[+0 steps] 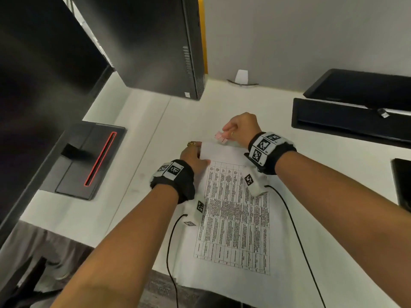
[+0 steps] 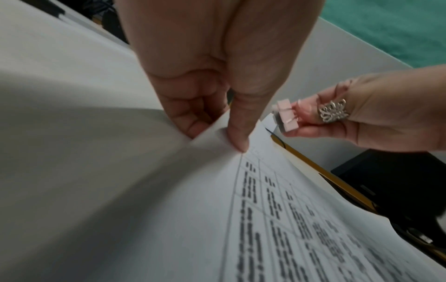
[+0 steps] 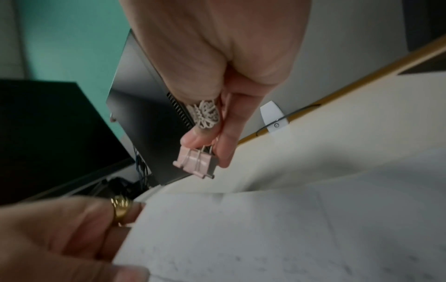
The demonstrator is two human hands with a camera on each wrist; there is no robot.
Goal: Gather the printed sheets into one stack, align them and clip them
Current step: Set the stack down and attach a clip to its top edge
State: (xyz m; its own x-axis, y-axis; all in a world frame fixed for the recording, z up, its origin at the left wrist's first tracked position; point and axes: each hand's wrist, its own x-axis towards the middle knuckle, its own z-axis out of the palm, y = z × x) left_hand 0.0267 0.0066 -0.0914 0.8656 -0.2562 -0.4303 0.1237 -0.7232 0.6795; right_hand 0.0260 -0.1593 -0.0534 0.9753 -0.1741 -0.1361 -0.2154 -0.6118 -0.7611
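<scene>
A stack of printed sheets [image 1: 233, 218] with a table of text lies on the white desk [image 1: 138, 130], its near end over the desk's front edge. My left hand [image 1: 193, 154] pinches the stack's far left corner, thumb on top and fingers beneath [image 2: 193, 118], lifting it slightly. My right hand [image 1: 241, 127] holds a pink binder clip [image 1: 220, 137] by its wire handles, just beyond the sheets' far edge. In the right wrist view the clip [image 3: 196, 162] hangs above the paper [image 3: 265, 229] without touching it. The left wrist view shows the clip [image 2: 286, 118] to the right of my thumb.
A black computer tower [image 1: 155, 45] stands at the back of the desk. A monitor base [image 1: 84, 161] with a red line sits at the left. Black trays [image 1: 347, 116] lie at the right, and a dark device [image 1: 402, 183] at the right edge. Cables run from both wrists.
</scene>
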